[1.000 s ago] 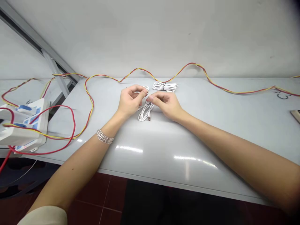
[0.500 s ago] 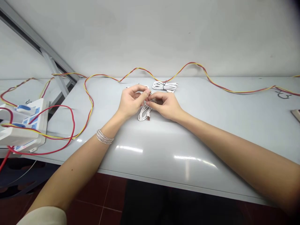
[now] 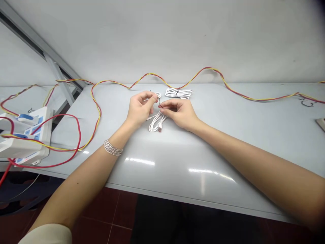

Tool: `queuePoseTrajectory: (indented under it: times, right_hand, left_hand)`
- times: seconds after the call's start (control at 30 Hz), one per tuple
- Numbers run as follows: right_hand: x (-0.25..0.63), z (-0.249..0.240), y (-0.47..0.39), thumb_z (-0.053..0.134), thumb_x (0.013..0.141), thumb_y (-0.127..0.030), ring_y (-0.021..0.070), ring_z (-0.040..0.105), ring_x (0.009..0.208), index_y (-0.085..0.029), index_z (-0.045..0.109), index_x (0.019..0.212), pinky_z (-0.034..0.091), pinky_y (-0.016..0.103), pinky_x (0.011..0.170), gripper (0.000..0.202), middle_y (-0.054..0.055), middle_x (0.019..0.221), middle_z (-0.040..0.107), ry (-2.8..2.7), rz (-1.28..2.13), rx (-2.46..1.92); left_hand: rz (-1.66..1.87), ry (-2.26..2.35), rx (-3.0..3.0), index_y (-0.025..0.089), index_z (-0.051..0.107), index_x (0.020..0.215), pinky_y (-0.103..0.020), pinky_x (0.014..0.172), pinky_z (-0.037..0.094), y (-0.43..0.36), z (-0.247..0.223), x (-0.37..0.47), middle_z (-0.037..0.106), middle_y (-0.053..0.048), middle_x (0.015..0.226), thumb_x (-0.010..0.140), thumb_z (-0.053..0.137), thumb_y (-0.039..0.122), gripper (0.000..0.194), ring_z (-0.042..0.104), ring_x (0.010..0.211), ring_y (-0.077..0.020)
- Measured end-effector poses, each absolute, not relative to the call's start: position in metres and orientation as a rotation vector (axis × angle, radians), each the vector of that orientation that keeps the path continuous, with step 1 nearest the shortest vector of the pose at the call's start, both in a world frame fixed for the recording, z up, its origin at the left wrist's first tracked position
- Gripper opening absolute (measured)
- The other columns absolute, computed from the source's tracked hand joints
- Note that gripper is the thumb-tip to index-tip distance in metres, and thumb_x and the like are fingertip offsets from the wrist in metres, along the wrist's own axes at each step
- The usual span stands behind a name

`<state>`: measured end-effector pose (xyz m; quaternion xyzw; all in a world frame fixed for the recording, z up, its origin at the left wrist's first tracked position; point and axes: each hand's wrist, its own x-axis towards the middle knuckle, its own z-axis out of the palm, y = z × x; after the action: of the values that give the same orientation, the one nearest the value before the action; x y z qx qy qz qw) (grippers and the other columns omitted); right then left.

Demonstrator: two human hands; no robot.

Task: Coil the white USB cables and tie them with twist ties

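Note:
A short black twist tie (image 3: 160, 102) runs between my two hands. My left hand (image 3: 141, 107) pinches its upper end between thumb and forefinger, and my right hand (image 3: 179, 113) pinches the lower end. Right below them a coiled white USB cable (image 3: 154, 125) lies on the table, its plug facing me and part of its coil hidden by my right hand. Behind my hands rests a second white cable bundle (image 3: 178, 93), bound round the middle with a black tie. Another white cable coil (image 3: 157, 95) is mostly covered by my left hand.
A red and yellow twisted wire (image 3: 152, 74) winds along the back of the grey table (image 3: 162, 162). At the left sits a white power strip (image 3: 42, 135) with plugs and red wires. Black twist ties (image 3: 306, 102) lie at the far right.
My hands have drawn slightly apart, and the black tie now stretches straighter between them. More of the white cable below shows.

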<state>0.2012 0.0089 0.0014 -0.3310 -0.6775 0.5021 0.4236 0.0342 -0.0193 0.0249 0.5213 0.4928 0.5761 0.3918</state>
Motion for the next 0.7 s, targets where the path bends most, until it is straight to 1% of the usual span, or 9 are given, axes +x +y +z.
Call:
queuePoseTrajectory:
  times: [0.13,0.2,0.3,0.37,0.47,0.57,0.7]
  right_hand:
    - [0.2006,0.0027,0.0089,0.073,0.081,-0.032,0.0211,0.071,0.084,-0.017,0.078,0.088,0.056,0.038,0.081,0.017,0.008,0.093,0.078,-1.661,1.248,-0.828]
    - [0.2002,0.0033,0.0091,0.071,0.082,-0.033,0.0189,0.068,0.079,-0.017,0.077,0.085,0.054,0.035,0.076,0.018,0.007,0.089,0.077,-1.652,1.244,-0.809]
    - [0.2002,0.0043,0.0089,0.072,0.081,-0.036,0.0152,0.06,0.068,-0.017,0.074,0.082,0.049,0.031,0.066,0.019,0.004,0.08,0.073,-1.664,1.245,-0.8]
    - [0.2006,0.005,0.0087,0.073,0.08,-0.038,0.0138,0.056,0.065,-0.017,0.072,0.08,0.045,0.03,0.062,0.021,0.003,0.075,0.069,-1.663,1.256,-0.801]
    - [0.2013,0.0057,0.0087,0.073,0.08,-0.038,0.013,0.053,0.065,-0.018,0.069,0.078,0.043,0.029,0.061,0.02,0.002,0.073,0.066,-1.65,1.28,-0.799]
    - [0.2016,0.0057,0.0091,0.073,0.08,-0.038,0.0128,0.051,0.064,-0.019,0.067,0.076,0.041,0.028,0.06,0.02,0.002,0.071,0.064,-1.64,1.295,-0.788]
    - [0.2014,0.0056,0.0095,0.072,0.08,-0.037,0.0136,0.051,0.064,-0.019,0.065,0.074,0.041,0.029,0.061,0.02,0.001,0.07,0.061,-1.625,1.304,-0.771]
  left_hand:
    - [1.483,1.228,1.402,0.015,0.065,0.074,-0.02,0.038,0.032,-0.0187,0.0234,0.0319,0.064,-0.001,0.073,0.08,0.078,0.035,0.025,0.049,0.042,-0.0042]
    - [1.473,1.217,1.412,0.015,0.066,0.075,-0.02,0.038,0.034,-0.0185,0.0231,0.0313,0.065,-0.001,0.073,0.08,0.078,0.035,0.025,0.049,0.042,-0.0043]
    - [1.466,1.206,1.4,0.014,0.067,0.076,-0.021,0.038,0.034,-0.0182,0.0226,0.0312,0.066,-0.001,0.073,0.079,0.078,0.034,0.023,0.05,0.042,-0.0048]
    - [1.462,1.202,1.391,0.014,0.068,0.076,-0.022,0.039,0.034,-0.0184,0.0226,0.0315,0.066,-0.002,0.074,0.078,0.079,0.032,0.022,0.05,0.042,-0.0054]
    - [1.433,1.206,1.391,0.013,0.068,0.077,-0.022,0.04,0.035,-0.0193,0.0233,0.0321,0.065,-0.002,0.073,0.079,0.078,0.031,0.021,0.05,0.042,-0.0058]
    - [1.407,1.186,1.387,0.014,0.068,0.077,-0.023,0.038,0.032,-0.0204,0.0238,0.0321,0.065,-0.002,0.073,0.08,0.076,0.033,0.022,0.049,0.042,-0.0064]
    - [1.372,1.173,1.391,0.014,0.068,0.074,-0.024,0.037,0.03,-0.0207,0.0224,0.0307,0.063,-0.002,0.067,0.078,0.078,0.035,0.023,0.048,0.041,-0.0078]
